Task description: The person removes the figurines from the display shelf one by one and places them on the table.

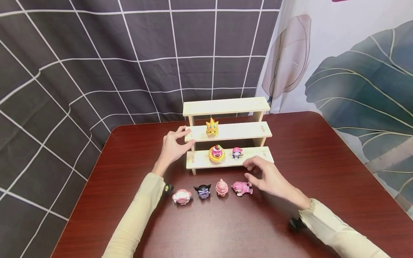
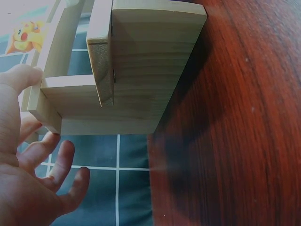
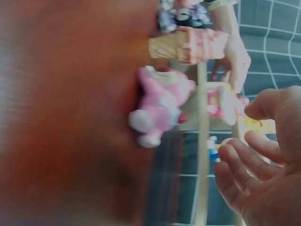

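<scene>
A three-tier wooden display shelf [image 1: 226,106] stands on the table. My left hand [image 1: 173,146] pinches the left end of its middle board between thumb and fingers. My right hand [image 1: 269,177], fingers loosely bent and holding nothing, hovers by the right front of the lowest board. Just left of it a pink bear figurine [image 1: 241,188] lies on the table. The middle board bears a yellow spiky figurine [image 1: 212,127]. On the lowest board are a pink figurine in a yellow ring [image 1: 217,153] and a small pink-capped figurine [image 1: 237,153].
Left of the bear, in a row before the shelf, stand a pink ice-cream-cone figurine [image 1: 221,187], a black-and-purple figurine [image 1: 202,191] and a white-and-pink figurine [image 1: 182,196]. A dark checked curtain [image 1: 155,71] hangs behind the reddish-brown table [image 1: 193,233].
</scene>
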`<state>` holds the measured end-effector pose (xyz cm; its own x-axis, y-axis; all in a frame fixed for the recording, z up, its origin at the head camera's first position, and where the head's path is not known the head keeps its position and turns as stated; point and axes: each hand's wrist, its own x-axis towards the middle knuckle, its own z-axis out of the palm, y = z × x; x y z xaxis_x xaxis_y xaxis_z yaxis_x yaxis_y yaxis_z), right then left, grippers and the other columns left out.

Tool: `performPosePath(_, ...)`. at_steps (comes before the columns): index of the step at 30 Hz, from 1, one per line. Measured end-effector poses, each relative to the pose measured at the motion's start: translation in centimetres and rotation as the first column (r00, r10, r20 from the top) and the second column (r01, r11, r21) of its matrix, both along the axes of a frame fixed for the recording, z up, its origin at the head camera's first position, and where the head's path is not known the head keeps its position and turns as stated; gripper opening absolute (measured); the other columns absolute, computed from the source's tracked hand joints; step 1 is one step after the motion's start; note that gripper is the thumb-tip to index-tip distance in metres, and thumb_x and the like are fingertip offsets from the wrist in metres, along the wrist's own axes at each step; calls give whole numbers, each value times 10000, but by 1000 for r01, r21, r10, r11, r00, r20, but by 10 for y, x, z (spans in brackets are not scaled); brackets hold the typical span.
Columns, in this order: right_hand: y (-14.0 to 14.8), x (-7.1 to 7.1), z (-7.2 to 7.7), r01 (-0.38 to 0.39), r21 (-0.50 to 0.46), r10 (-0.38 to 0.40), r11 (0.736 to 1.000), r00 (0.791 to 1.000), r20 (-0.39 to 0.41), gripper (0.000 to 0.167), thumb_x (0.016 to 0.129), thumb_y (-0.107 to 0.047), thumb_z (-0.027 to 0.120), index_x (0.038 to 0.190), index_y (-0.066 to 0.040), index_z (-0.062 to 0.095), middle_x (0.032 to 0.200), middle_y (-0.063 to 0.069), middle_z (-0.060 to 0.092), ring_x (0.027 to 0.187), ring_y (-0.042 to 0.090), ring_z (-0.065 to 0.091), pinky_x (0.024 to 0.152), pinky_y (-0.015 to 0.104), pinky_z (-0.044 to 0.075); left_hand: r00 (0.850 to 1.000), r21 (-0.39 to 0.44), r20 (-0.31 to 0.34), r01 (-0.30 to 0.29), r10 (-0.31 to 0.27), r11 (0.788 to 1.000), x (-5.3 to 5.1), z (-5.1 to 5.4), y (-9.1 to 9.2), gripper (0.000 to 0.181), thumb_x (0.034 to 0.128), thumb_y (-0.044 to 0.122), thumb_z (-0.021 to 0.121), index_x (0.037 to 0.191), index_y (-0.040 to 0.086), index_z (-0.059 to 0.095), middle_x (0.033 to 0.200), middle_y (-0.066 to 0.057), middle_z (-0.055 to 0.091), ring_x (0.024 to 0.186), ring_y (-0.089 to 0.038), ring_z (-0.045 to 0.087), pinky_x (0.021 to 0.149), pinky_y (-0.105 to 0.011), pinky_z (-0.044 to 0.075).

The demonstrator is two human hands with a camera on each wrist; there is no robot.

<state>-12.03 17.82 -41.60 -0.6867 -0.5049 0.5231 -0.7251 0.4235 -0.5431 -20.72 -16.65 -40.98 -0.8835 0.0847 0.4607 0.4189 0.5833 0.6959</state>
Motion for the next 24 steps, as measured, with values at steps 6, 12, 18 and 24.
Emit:
performPosePath(6, -16, -21, 24, -31, -66, 31, 997, 999, -11, 301, 769, 116, 738, 1036, 39, 623, 924, 117, 676, 781, 167, 654, 623, 385, 555, 1000, -1, 4, 3, -3, 1000, 0, 1, 0, 448, 804, 246, 838, 1211, 90, 736, 1339, -116, 619, 954, -362, 567, 776, -451, 438)
performPosePath(12, -37, -40, 46, 25, -79, -27, 997, 999, -21, 343, 781, 78, 773, 1084, 27, 621, 947, 107, 680, 822, 229, 674, 680, 372, 551, 1000, 6, 11, 4, -4, 1000, 1, 1, 0, 443, 802, 235, 839, 1206, 85, 738, 1341, -119, 617, 963, -387, 568, 776, -453, 432)
performPosePath(18, -55, -56, 56, 64, -126, -57, 990, 997, 56, 405, 803, 59, 771, 1162, 60, 583, 1062, 180, 629, 919, 290, 662, 726, 416, 550, 1000, 6, 8, 6, -6, 1000, 1, 1, 0, 440, 803, 230, 839, 1203, 76, 738, 1339, -132, 617, 966, -388, 565, 780, -452, 428)
performPosePath(24, -71, -70, 60, 83, -148, -68, 986, 992, 104, 457, 810, 35, 775, 1210, 71, 556, 1124, 208, 585, 961, 341, 646, 758, 448, 552, 1000, 3, 2, 0, 0, 1000, 0, 0, 0, 441, 800, 233, 840, 1202, 80, 740, 1336, -120, 622, 957, -364, 567, 778, -451, 425)
